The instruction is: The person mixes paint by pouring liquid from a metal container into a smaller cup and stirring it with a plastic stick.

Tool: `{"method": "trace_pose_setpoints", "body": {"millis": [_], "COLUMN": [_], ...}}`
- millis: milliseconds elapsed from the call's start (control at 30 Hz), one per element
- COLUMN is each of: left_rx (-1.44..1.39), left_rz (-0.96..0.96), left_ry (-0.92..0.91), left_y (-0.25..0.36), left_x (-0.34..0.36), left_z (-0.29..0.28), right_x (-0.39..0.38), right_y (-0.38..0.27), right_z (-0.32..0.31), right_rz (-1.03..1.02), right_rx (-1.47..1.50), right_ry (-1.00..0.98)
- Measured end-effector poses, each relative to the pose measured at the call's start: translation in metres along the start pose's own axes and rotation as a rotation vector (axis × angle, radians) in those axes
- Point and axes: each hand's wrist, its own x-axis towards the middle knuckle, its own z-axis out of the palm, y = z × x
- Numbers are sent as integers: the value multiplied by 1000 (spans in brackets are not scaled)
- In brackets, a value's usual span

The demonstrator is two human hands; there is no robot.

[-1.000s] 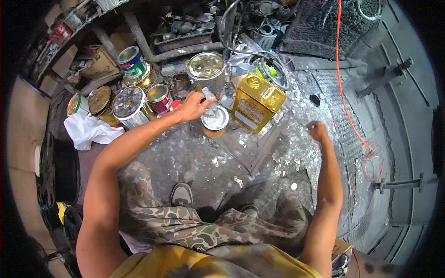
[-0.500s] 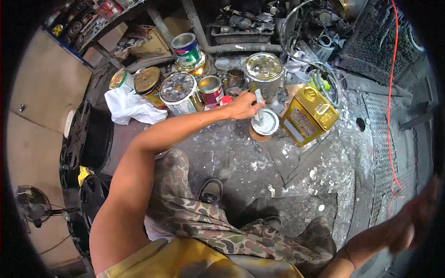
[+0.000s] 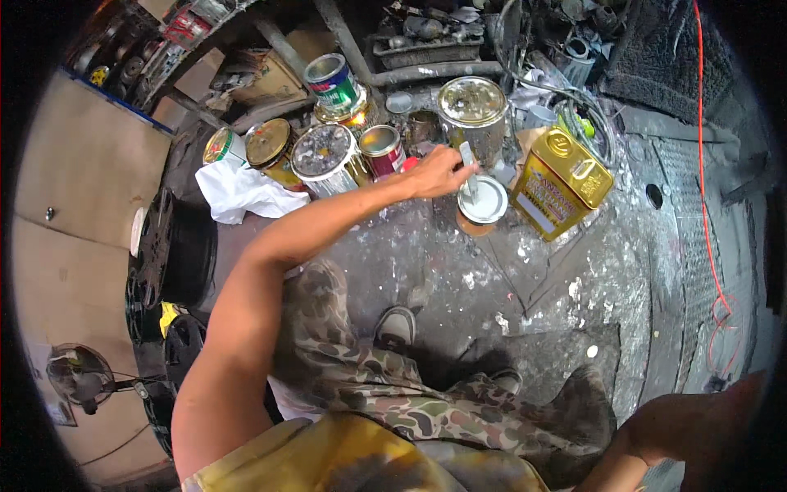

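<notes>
— What lies at the upper left of the frame?
— A white rag (image 3: 238, 190), then lidded paint cans (image 3: 326, 160).
— And the left hand (image 3: 438, 170)?
— At upper centre, fingers closed around a pale stirring stick (image 3: 470, 174). Its long axis runs near upright, tip down in the small open can (image 3: 482, 205).
— Further right?
— A gold rectangular tin (image 3: 561, 182) sits just beside it. The right hand's fingers can't be made out.

Glossy gold metal canister (image 3: 561, 182), shiny tin lid (image 3: 484, 199), matt white cloth (image 3: 242, 190), rough paint-flecked floor (image 3: 459, 271)
</notes>
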Motion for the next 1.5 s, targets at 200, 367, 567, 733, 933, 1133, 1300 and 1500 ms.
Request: {"method": "trace_pose_setpoints", "body": {"millis": [200, 367, 567, 733, 933, 1133, 1300, 1500], "left_rx": [-75, 9, 81, -112, 19, 21, 22, -41], "left_rz": [126, 58, 71, 78, 112, 127, 75, 107], "left_ry": [96, 8, -25, 6, 40, 10, -33, 5], "left_y": [15, 13, 23, 16, 12, 17, 13, 10], "left_x": [22, 35, 36, 21, 24, 24, 27, 22], "left_z": [11, 5, -2, 11, 12, 7, 9, 19], "right_x": [13, 24, 45, 63, 64, 54, 48, 30], "right_y": [-14, -9, 40, 60, 31, 34, 40, 79], "right_z": [-8, -1, 8, 29, 52, 59, 66, 67], "right_rz": [-61, -55, 98, -3, -223, -277, -260, -7], "right_rx": [-96, -181, -356, -485, -421, -453, -438, -530], "right_ry": [-38, -48, -10, -106, -355, -326, -280, -359]}}
